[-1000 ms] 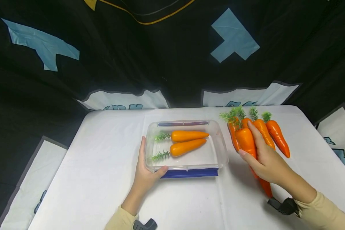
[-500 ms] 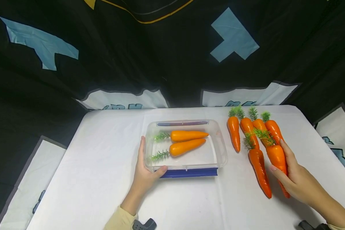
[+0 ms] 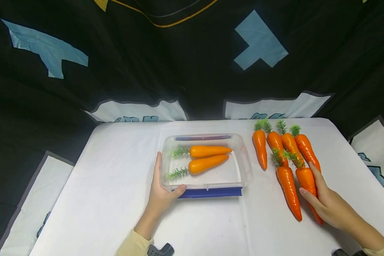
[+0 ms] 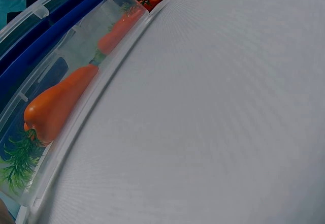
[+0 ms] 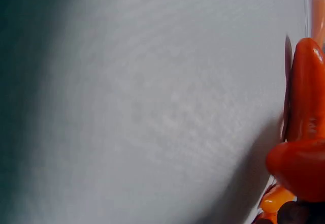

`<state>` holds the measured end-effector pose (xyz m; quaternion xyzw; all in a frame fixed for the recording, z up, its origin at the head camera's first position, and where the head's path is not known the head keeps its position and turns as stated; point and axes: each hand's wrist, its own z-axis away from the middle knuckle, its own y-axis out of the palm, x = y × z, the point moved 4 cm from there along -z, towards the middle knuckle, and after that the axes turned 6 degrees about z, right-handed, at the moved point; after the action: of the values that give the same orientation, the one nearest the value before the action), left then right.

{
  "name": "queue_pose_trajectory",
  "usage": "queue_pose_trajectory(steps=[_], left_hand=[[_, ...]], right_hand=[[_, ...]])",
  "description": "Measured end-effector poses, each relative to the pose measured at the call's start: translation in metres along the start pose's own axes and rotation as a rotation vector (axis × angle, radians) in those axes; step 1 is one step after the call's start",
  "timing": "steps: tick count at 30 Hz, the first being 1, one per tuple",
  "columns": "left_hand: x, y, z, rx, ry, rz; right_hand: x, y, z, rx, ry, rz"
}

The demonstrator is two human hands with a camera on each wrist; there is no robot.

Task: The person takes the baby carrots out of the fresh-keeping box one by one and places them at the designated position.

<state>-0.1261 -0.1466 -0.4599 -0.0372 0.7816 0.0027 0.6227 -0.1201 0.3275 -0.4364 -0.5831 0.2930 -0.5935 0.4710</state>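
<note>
We log left hand (image 3: 162, 195) gripping clear box (image 3: 222, 176) at near-left corner, two carrots (image 3: 208, 164) inside, right hand (image 3: 329, 204) holding one carrot (image 3: 305, 180) between thumb and fingers, five others (image 3: 276, 142) near it, right of box.

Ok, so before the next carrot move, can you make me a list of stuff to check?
1. Box held steady: ok. The left hand holds the box at its near corner, thumb over the rim.
2. Right grip: ok. The right hand has one carrot between thumb and fingers.
3. Room inside: ok. Bare floor shows beside the upper carrot and the lower carrot.
4. Held carrot in the box: not ok. It's outside, to the right.
5. Its leaves free of the carrot behind: cannot tell. They overlap in the head view.
</note>
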Motion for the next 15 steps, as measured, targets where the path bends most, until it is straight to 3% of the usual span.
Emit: queue_pose_trajectory(steps=[15], left_hand=[[-0.001,-0.0004,0.0003,0.001,0.004,-0.001]], right_hand=[[-0.0102,0.0072,-0.0046,-0.024,0.003,0.014]])
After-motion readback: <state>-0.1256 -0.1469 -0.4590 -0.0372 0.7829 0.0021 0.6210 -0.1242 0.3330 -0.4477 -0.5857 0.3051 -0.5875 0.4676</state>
